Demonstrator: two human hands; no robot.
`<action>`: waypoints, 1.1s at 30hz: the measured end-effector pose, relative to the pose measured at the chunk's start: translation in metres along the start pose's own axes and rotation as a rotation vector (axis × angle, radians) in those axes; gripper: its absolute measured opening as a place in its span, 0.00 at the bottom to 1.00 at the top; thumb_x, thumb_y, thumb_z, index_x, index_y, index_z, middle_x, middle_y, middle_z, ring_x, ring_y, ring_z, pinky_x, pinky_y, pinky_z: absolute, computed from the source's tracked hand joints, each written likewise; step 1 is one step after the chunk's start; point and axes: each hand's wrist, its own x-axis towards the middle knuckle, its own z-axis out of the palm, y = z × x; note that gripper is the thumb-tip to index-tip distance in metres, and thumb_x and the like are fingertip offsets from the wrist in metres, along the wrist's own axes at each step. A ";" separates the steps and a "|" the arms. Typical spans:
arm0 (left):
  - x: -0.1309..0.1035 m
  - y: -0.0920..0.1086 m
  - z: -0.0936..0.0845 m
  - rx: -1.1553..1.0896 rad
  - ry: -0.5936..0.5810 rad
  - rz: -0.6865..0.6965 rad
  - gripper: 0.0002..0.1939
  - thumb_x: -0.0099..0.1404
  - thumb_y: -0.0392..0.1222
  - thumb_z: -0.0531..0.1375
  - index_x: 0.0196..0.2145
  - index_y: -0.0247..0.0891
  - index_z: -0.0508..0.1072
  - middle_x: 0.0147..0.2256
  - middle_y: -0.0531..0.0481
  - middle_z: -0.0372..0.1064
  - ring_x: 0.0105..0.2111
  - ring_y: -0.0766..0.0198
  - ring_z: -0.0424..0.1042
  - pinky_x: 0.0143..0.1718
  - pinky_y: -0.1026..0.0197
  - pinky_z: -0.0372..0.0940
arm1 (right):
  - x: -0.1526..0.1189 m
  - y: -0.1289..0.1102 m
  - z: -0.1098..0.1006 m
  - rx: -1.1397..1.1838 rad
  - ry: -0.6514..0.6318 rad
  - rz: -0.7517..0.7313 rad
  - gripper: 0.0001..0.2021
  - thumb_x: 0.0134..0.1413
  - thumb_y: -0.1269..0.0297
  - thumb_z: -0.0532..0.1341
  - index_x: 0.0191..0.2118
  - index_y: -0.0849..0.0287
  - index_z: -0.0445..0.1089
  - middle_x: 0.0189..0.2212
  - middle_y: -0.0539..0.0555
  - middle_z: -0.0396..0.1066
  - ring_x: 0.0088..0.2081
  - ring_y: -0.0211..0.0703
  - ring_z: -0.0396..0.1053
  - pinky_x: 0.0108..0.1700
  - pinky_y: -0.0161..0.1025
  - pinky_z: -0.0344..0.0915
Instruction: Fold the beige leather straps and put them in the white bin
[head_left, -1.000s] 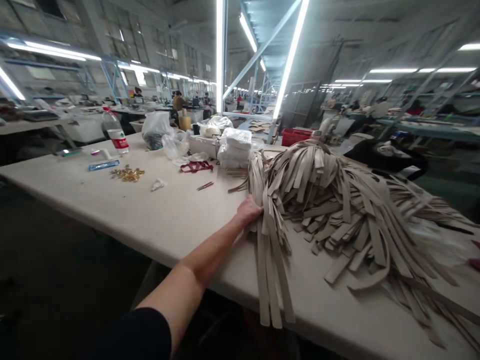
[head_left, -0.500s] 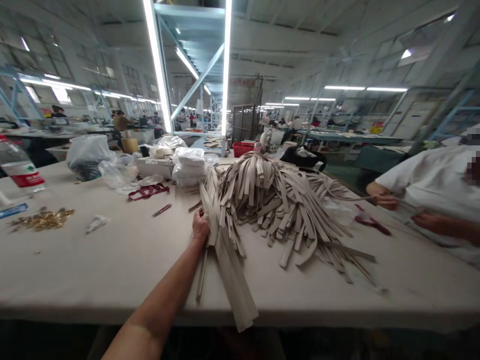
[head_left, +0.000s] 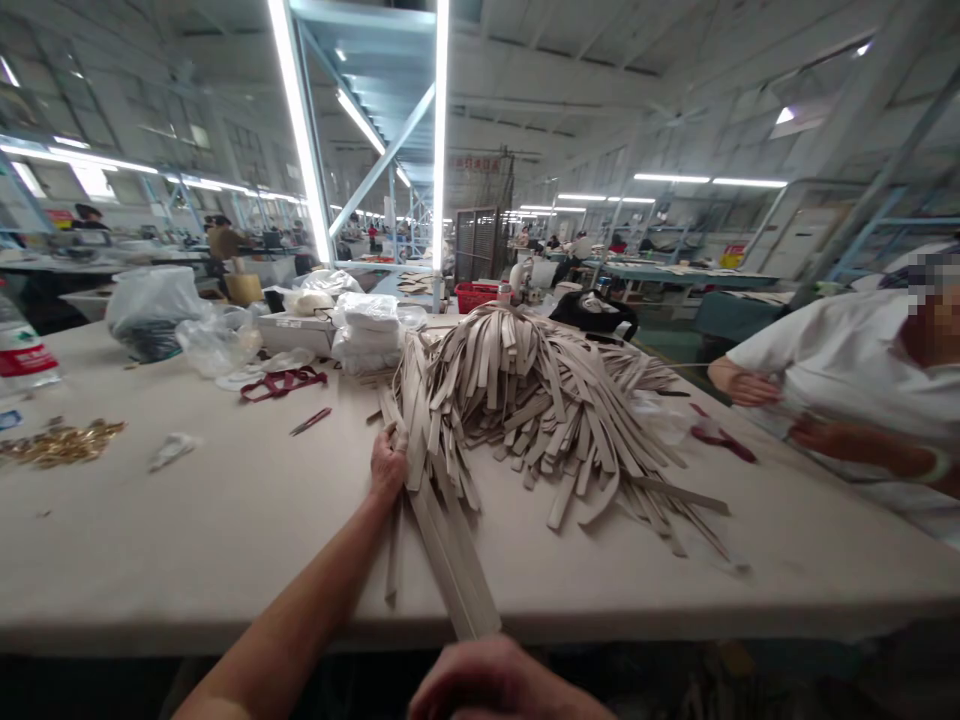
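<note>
A large pile of long beige leather-like strips [head_left: 517, 390] is heaped in the middle of the table. At its left side my left hand [head_left: 388, 462] is closed around some of the strips. Below that hand, a flat bundle of wider strips [head_left: 450, 560] runs down to the table's front edge. My right hand [head_left: 502, 680] is at the bottom of the view, just under the ends of this bundle. Its fingers are curled and slightly blurred; what they hold, if anything, is hidden. One narrow strip [head_left: 392, 560] lies loose-ended beside my left wrist.
On the left lie gold-coloured metal pieces [head_left: 67, 443], a bottle [head_left: 24, 345], tweezer-like snips [head_left: 310, 421] and dark red straps [head_left: 281, 383]. Plastic bags [head_left: 154, 310] stand behind. At right sits a co-worker in a white shirt [head_left: 840, 345], near another dark red piece [head_left: 721, 437].
My right hand has come into view at the bottom, by the strip ends. My left hand keeps its grip on the strips. The whole view has shifted slightly, moving things leftward.
</note>
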 end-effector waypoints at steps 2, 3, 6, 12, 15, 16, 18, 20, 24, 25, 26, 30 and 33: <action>0.000 0.001 0.003 0.017 0.012 0.030 0.25 0.70 0.51 0.54 0.58 0.33 0.67 0.58 0.36 0.68 0.61 0.51 0.66 0.65 0.52 0.59 | 0.007 -0.005 -0.038 -0.085 0.159 -0.052 0.16 0.68 0.53 0.58 0.55 0.51 0.73 0.50 0.56 0.73 0.49 0.47 0.72 0.52 0.45 0.70; 0.000 0.002 0.004 0.022 0.016 0.046 0.25 0.69 0.52 0.54 0.57 0.33 0.69 0.57 0.36 0.69 0.61 0.50 0.66 0.66 0.51 0.58 | 0.015 -0.008 -0.063 -0.179 0.263 -0.097 0.15 0.68 0.54 0.58 0.54 0.52 0.73 0.52 0.57 0.72 0.50 0.47 0.72 0.52 0.45 0.69; 0.000 0.005 0.006 0.019 0.012 0.094 0.24 0.68 0.52 0.55 0.55 0.34 0.72 0.55 0.36 0.70 0.60 0.48 0.66 0.66 0.48 0.57 | 0.055 -0.020 -0.145 -0.573 0.505 -0.147 0.18 0.67 0.54 0.57 0.56 0.55 0.71 0.60 0.60 0.66 0.57 0.51 0.68 0.53 0.47 0.71; 0.013 -0.003 0.000 -0.013 -0.048 0.132 0.23 0.67 0.54 0.53 0.47 0.36 0.77 0.48 0.40 0.76 0.53 0.47 0.71 0.60 0.44 0.62 | 0.187 -0.049 -0.275 -1.162 0.588 0.041 0.24 0.67 0.60 0.57 0.64 0.64 0.65 0.66 0.63 0.59 0.67 0.51 0.57 0.69 0.46 0.54; 0.018 -0.008 -0.004 -0.016 -0.061 0.113 0.26 0.68 0.58 0.50 0.46 0.36 0.77 0.45 0.40 0.77 0.50 0.46 0.73 0.56 0.44 0.66 | 0.250 -0.055 -0.312 -1.212 0.620 0.123 0.24 0.70 0.59 0.54 0.65 0.65 0.64 0.66 0.64 0.58 0.69 0.51 0.53 0.71 0.46 0.49; 0.018 -0.008 -0.004 -0.018 -0.064 0.110 0.27 0.67 0.59 0.50 0.46 0.36 0.77 0.45 0.40 0.77 0.50 0.46 0.73 0.56 0.44 0.65 | 0.268 -0.054 -0.322 -1.228 0.632 0.157 0.24 0.71 0.57 0.53 0.65 0.65 0.63 0.66 0.64 0.58 0.69 0.51 0.52 0.71 0.46 0.49; 0.016 -0.007 -0.005 -0.027 -0.071 0.103 0.27 0.66 0.60 0.51 0.48 0.37 0.76 0.47 0.40 0.77 0.51 0.46 0.73 0.56 0.44 0.65 | 0.298 -0.050 -0.340 -1.251 0.646 0.236 0.25 0.72 0.53 0.52 0.65 0.64 0.63 0.67 0.65 0.58 0.69 0.54 0.52 0.70 0.51 0.49; 0.013 -0.003 -0.005 -0.033 -0.088 0.082 0.28 0.66 0.60 0.51 0.49 0.37 0.76 0.47 0.40 0.77 0.50 0.47 0.74 0.55 0.45 0.67 | 0.323 -0.044 -0.356 -1.263 0.636 0.319 0.26 0.70 0.49 0.54 0.64 0.62 0.65 0.66 0.65 0.59 0.68 0.57 0.55 0.68 0.57 0.51; 0.008 0.003 -0.006 -0.022 -0.121 0.029 0.28 0.65 0.62 0.52 0.50 0.38 0.75 0.48 0.41 0.77 0.48 0.49 0.77 0.49 0.49 0.71 | 0.361 -0.033 -0.386 -1.280 0.582 0.465 0.26 0.67 0.45 0.58 0.61 0.59 0.67 0.63 0.61 0.63 0.64 0.57 0.61 0.66 0.63 0.52; 0.007 0.004 -0.007 -0.022 -0.127 0.021 0.28 0.65 0.62 0.53 0.50 0.39 0.75 0.48 0.41 0.77 0.47 0.49 0.77 0.47 0.50 0.72 | 0.368 -0.031 -0.393 -1.287 0.573 0.500 0.26 0.67 0.45 0.58 0.61 0.59 0.67 0.63 0.61 0.63 0.64 0.57 0.61 0.67 0.63 0.52; 0.007 0.004 -0.007 -0.022 -0.131 0.013 0.29 0.64 0.63 0.53 0.50 0.39 0.75 0.48 0.42 0.77 0.45 0.49 0.78 0.45 0.51 0.72 | 0.374 -0.029 -0.400 -1.294 0.566 0.535 0.26 0.67 0.45 0.59 0.61 0.59 0.67 0.62 0.62 0.64 0.64 0.58 0.61 0.67 0.64 0.51; 0.010 0.001 -0.008 0.012 -0.145 -0.027 0.29 0.62 0.65 0.54 0.50 0.41 0.74 0.47 0.44 0.78 0.40 0.51 0.80 0.43 0.52 0.73 | 0.383 -0.018 -0.416 -1.331 0.537 0.621 0.28 0.66 0.44 0.59 0.60 0.61 0.68 0.61 0.62 0.65 0.64 0.58 0.60 0.67 0.65 0.48; 0.012 -0.002 -0.009 0.036 -0.153 -0.031 0.30 0.62 0.65 0.55 0.50 0.41 0.74 0.46 0.45 0.78 0.41 0.50 0.80 0.44 0.52 0.73 | 0.372 -0.005 -0.418 -1.362 0.503 0.620 0.27 0.66 0.42 0.58 0.58 0.60 0.70 0.59 0.62 0.68 0.63 0.57 0.62 0.66 0.62 0.52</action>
